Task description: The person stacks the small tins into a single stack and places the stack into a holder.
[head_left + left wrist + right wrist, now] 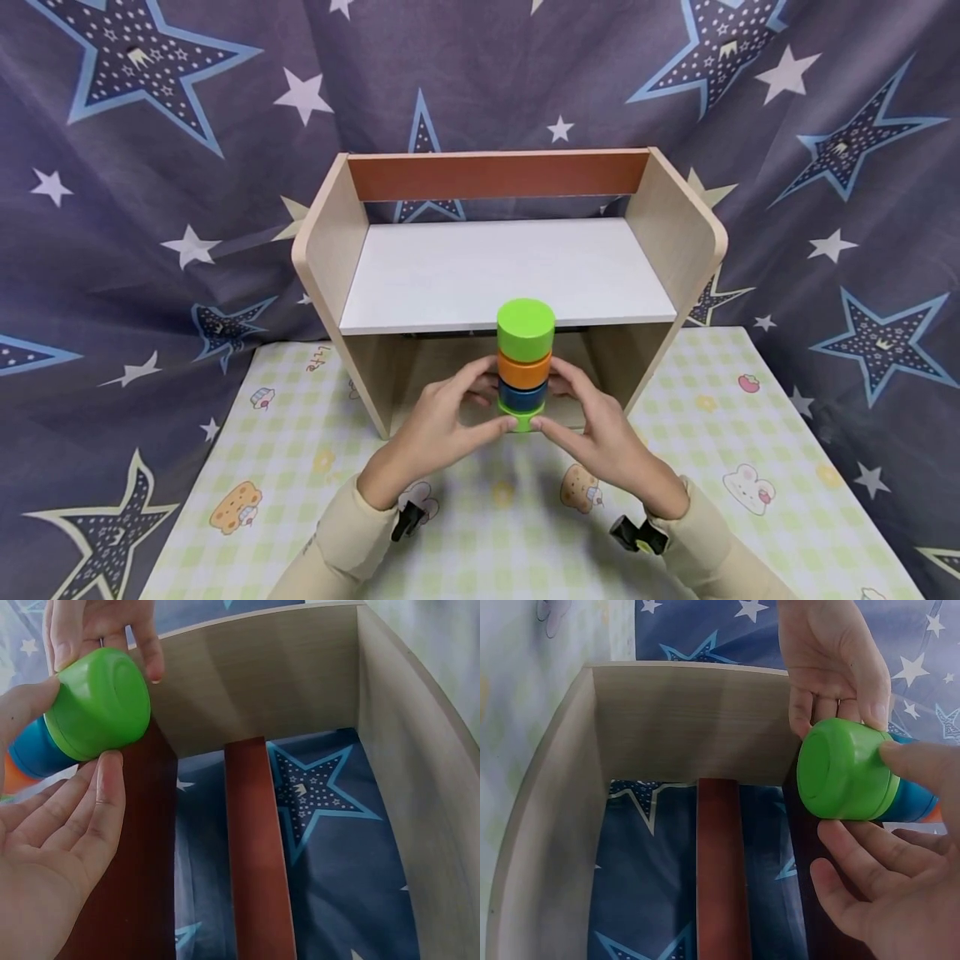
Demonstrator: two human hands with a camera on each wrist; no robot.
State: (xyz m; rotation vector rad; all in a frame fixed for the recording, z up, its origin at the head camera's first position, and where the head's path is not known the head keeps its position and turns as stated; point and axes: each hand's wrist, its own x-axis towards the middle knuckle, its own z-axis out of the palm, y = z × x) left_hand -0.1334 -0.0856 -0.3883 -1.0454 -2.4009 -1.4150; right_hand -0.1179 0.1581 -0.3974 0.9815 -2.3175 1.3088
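A stack of coloured cups (pixel 525 332) stands upright between the two hands in the head view, in front of the shelf unit. From top down it is green, orange, dark blue and green. My left hand (pixel 442 427) holds it from the left, and my right hand (pixel 606 440) from the right. Both thumbs press the near side low down, while the fingers reach behind it. In the left wrist view, the green bottom cup (pixel 101 705) shows its underside between the hands. The right wrist view shows the same green bottom cup (pixel 847 772) with thumbs and fingertips against it.
Just beyond the hands is a wooden shelf unit with a white shelf (pixel 502 271), pale side panels (pixel 678 221) and a red-brown back rail (pixel 498 177). It stands on a green checked tablecloth (pixel 487 550). A dark star-patterned curtain (pixel 247 50) hangs behind.
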